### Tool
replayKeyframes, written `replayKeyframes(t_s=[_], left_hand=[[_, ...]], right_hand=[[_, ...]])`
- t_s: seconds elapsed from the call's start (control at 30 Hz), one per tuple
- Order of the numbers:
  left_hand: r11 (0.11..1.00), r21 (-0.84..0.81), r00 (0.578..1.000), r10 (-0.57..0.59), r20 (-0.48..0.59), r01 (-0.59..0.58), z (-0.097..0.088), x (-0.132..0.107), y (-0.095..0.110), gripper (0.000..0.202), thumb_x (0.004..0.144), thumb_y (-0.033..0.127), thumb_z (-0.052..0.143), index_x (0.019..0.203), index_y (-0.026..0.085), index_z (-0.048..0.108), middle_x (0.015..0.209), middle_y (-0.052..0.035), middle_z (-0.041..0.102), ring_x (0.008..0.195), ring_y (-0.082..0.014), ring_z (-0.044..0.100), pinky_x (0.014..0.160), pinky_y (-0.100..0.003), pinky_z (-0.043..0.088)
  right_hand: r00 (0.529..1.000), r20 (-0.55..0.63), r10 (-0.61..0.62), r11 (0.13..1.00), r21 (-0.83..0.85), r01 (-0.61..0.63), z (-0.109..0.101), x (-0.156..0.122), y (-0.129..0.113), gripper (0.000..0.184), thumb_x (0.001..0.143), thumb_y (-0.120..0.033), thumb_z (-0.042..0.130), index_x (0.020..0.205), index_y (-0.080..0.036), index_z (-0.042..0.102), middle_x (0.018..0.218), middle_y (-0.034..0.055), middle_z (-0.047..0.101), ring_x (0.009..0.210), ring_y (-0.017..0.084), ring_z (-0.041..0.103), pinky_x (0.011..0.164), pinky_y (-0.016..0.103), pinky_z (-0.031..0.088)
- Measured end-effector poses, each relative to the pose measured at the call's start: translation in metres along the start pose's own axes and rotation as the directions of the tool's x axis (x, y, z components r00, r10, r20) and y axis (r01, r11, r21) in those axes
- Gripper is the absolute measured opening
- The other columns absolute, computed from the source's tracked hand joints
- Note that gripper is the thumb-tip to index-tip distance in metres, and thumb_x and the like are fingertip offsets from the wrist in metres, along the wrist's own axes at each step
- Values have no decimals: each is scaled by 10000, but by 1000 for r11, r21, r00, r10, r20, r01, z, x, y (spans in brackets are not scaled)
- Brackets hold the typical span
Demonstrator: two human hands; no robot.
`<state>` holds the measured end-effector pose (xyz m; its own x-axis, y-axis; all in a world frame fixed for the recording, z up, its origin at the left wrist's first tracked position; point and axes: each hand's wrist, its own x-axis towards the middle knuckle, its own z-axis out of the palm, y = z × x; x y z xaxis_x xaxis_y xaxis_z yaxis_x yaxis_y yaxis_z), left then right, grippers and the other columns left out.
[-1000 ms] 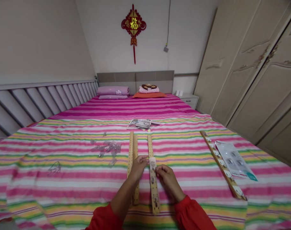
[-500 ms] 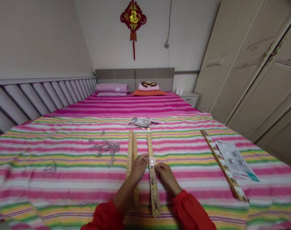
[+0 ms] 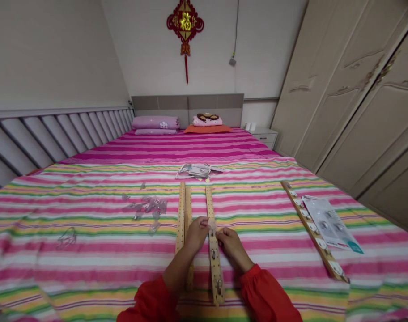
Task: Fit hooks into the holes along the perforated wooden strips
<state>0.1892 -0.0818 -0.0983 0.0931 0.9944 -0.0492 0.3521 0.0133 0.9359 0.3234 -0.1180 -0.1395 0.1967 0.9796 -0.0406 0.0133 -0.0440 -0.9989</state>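
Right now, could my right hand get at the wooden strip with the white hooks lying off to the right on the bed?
Probably yes. The right hand is at the middle pegboard strip, and only bare striped bedspread lies between it and the hook strip. It is occupied pinching a small hook piece, though.

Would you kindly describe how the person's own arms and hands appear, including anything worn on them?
Both forearms are bare, with bright red sleeves pushed up toward the elbows; the cuffs look gathered. The left hand and right hand are bare: no gloves, and no watch or bracelet shows. Whether the fingers carry rings is too small to tell.
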Motion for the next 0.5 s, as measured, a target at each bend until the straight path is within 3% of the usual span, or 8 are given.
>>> replayKeyframes(t_s=[0.5], left_hand=[[998, 60, 999, 16, -43, -14, 5, 2, -3, 297, 683, 45, 585, 943, 151, 685, 811, -27, 692, 735, -125, 633, 732, -234, 485]], right_hand=[[1000, -2, 19, 996, -91, -19, 0, 3, 3, 229, 659, -313, 544, 478, -233, 429, 369, -75, 407, 377, 99, 347, 407, 243, 256]])
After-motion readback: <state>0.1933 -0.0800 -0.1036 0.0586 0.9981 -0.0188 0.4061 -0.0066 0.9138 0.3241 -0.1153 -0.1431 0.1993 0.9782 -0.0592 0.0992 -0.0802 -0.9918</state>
